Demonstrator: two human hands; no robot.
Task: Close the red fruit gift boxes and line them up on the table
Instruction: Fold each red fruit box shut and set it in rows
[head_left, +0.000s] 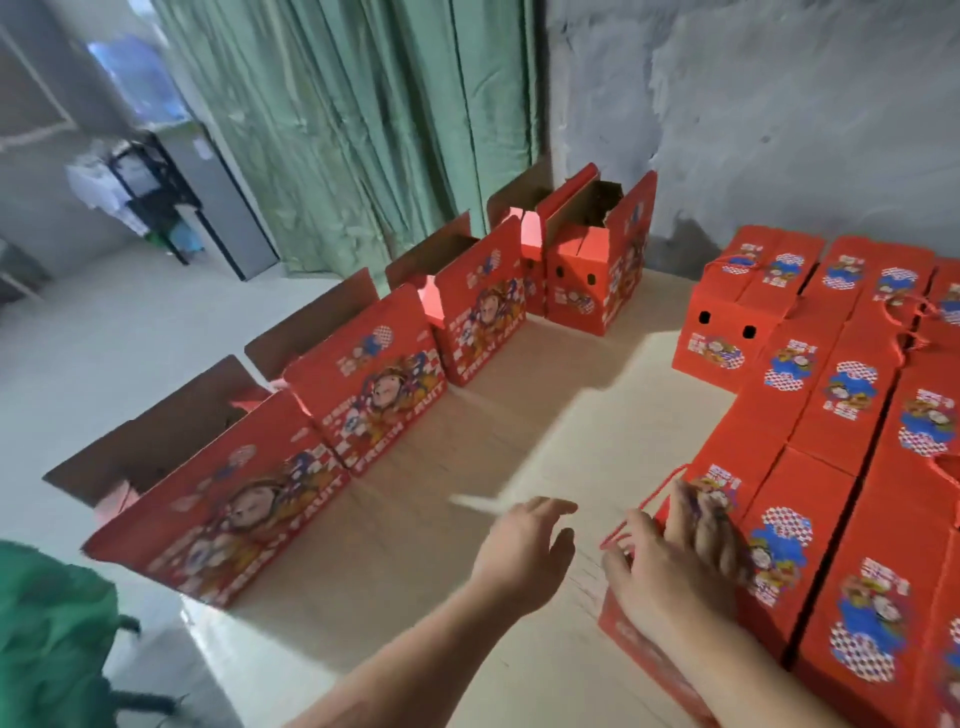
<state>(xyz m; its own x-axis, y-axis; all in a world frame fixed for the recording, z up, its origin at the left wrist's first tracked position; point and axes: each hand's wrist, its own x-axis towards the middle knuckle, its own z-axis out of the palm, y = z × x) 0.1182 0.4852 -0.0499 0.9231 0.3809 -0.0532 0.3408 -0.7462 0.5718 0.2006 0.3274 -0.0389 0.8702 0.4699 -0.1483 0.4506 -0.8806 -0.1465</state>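
Note:
Several open red fruit gift boxes stand in a diagonal row along the table's left edge, the nearest one (228, 499) with its brown flaps up, another (369, 384) behind it. Closed red boxes (852, 410) are packed side by side on the right. My right hand (675, 556) rests flat with fingers spread on the top of the nearest closed box (649, 654), beside its red cord handle (644, 506). My left hand (524, 551) hovers over the bare table (545, 410), fingers relaxed and holding nothing.
A small white strip (478, 503) lies on the table just beyond my left hand. A green curtain (353, 135) and a grey wall stand behind the table. A green chair (47, 634) sits at the lower left, off the table's edge.

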